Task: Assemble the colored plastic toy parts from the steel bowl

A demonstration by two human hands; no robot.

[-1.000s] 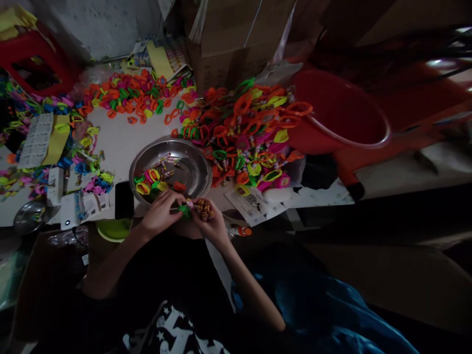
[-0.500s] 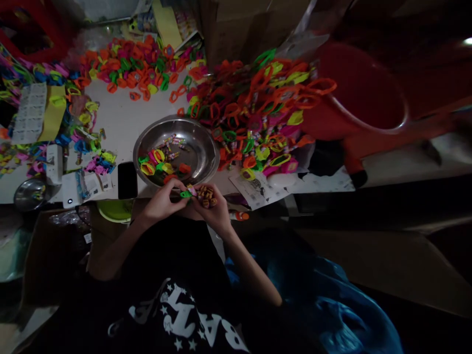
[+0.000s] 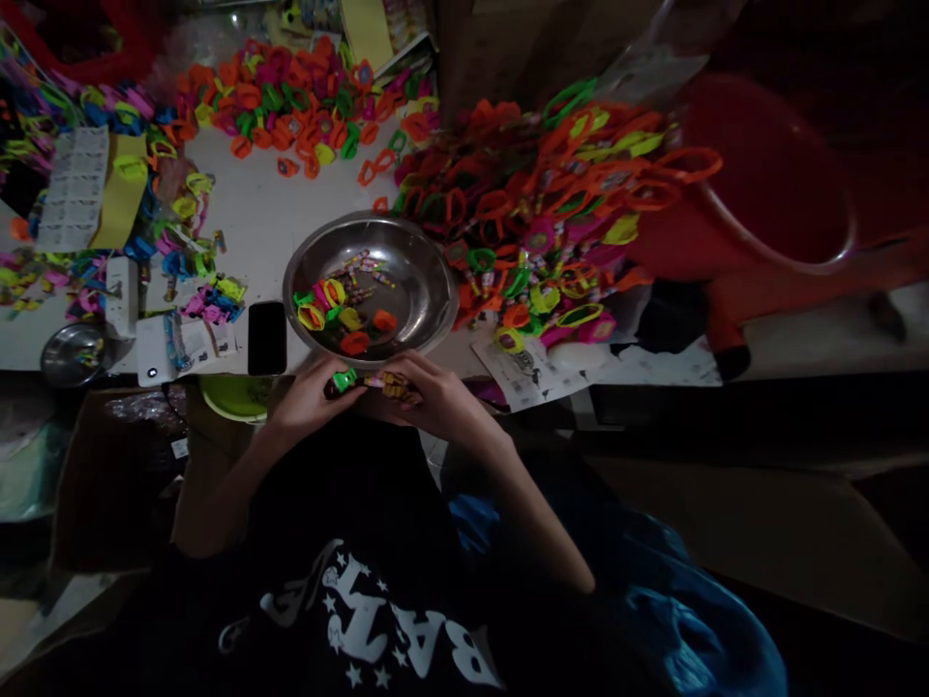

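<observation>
My left hand (image 3: 309, 395) pinches a small green plastic piece (image 3: 344, 378) just below the rim of a steel bowl (image 3: 417, 281). Touching it from the right, my right hand (image 3: 435, 397) is curled round a bunch of small brown-and-yellow pieces (image 3: 396, 387). Both hands meet at the table's near edge, over my lap. Inside the bowl lie a few yellow, green and orange plastic rings (image 3: 338, 315) and some small striped bits.
A heap of orange, green and pink plastic loops (image 3: 537, 223) lies right of the bowl, another pile (image 3: 290, 97) at the back. A red bucket (image 3: 769, 184) stands at the right. A black phone (image 3: 266, 337), sticker sheets (image 3: 73, 189) and a small steel dish (image 3: 73, 353) lie left.
The view has tilted down and shifted. My right hand has turned palm down over the brown pieces, and both hands have stayed together at the bowl's near rim.
</observation>
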